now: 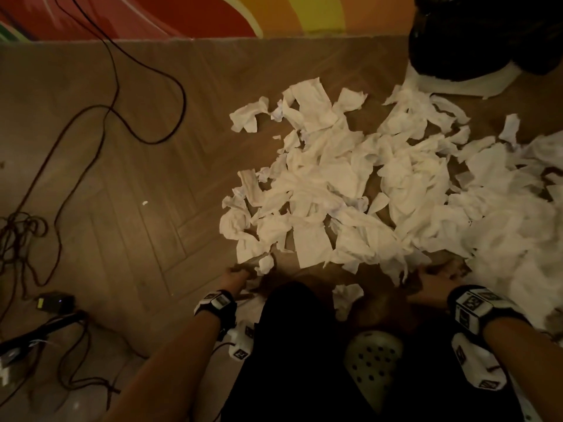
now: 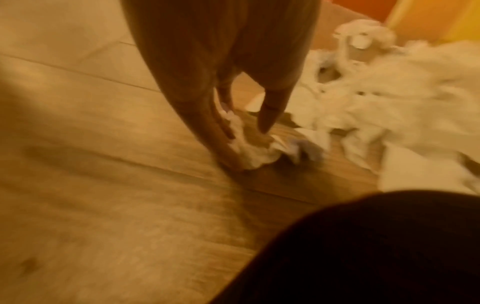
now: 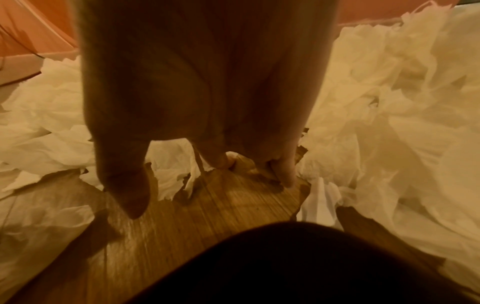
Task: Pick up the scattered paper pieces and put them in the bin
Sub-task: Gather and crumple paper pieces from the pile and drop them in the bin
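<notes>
Torn white paper pieces (image 1: 350, 190) lie heaped on the wooden floor (image 1: 137, 184) ahead of me and to my right. The bin (image 1: 457, 82), white with a black bag (image 1: 475, 41), stands at the far right by the wall. My left hand (image 1: 239, 275) is down at the heap's near left edge. In the left wrist view this left hand (image 2: 246, 144) pinches a crumpled paper piece (image 2: 254, 156) between thumb and fingers against the floor. My right hand (image 1: 438, 274) is at the near right edge. There the right hand (image 3: 210, 191) has its fingertips (image 3: 287, 176) bent onto bare floor, thumb apart, holding nothing.
Dark cables (image 1: 115, 95) loop over the floor at the left, with a power adapter (image 1: 54, 301) near my left arm. My black-clad knee (image 1: 304, 345) and a pale perforated shoe (image 1: 374, 357) are between my arms. One paper scrap (image 1: 345, 296) lies by the knee. A painted wall (image 1: 182, 16) runs along the back.
</notes>
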Demonstrator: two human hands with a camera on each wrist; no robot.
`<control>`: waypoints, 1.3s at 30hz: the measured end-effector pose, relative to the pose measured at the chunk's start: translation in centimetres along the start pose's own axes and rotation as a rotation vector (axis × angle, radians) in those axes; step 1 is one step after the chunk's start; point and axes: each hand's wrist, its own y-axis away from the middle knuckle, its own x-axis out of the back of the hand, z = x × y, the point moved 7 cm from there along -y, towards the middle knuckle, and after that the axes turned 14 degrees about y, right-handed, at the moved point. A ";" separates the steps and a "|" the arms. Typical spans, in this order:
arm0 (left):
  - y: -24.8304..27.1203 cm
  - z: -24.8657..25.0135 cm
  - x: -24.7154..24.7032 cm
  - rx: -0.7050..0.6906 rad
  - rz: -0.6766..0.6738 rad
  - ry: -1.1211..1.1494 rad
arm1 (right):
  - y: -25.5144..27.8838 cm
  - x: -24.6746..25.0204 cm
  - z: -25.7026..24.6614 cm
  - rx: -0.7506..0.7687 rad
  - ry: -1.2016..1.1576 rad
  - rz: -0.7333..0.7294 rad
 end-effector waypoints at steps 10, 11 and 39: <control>3.0 9.3 -1.1 -0.535 0.292 -0.477 | 10.3 4.2 -3.4 -0.035 0.089 0.054; 2.6 10.1 -1.3 -0.598 0.288 -0.503 | 10.0 4.1 -3.3 -0.035 0.078 0.063; 15.4 14.5 -19.4 -1.178 -0.519 -0.630 | 9.6 3.9 -3.6 -0.046 -0.020 -0.001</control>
